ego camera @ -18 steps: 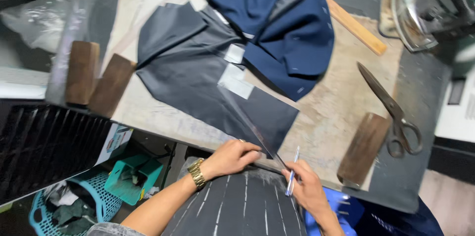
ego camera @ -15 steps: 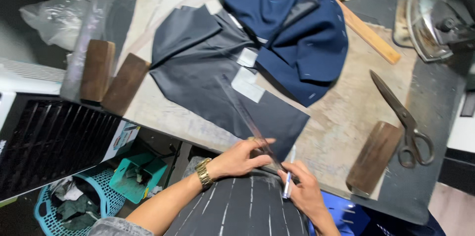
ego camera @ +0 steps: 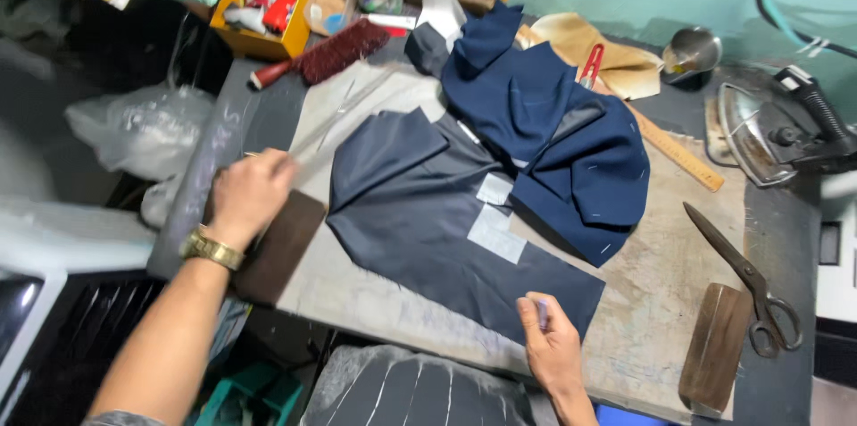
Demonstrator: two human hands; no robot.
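Lying flat at the middle of the worktop, the dark grey cloth piece serves as the landmark. Its long axis runs diagonally, from a folded flap at its upper left down to a squared corner at its lower right, and that corner points toward the near worktop edge. Two pale patches sit on its middle.

The right hand rests at the cloth's lower right edge, touching it, fingers curled together and pinching a small pale marker, probably chalk.

The left hand, with a gold watch on the wrist, is left of the cloth and apart from it. Its fingers are closed on the end of a clear ruler that slants up and to the right from the hand, passing just beyond the cloth's upper left flap. A brown wooden block lies under the hand, close to the worktop's left edge.

Overlapping the cloth's upper right is a navy garment. Right of the cloth lies bare worktop, with scissors and a second wooden block well apart near the right edge. A red brush lies beyond the cloth, near the far edge.
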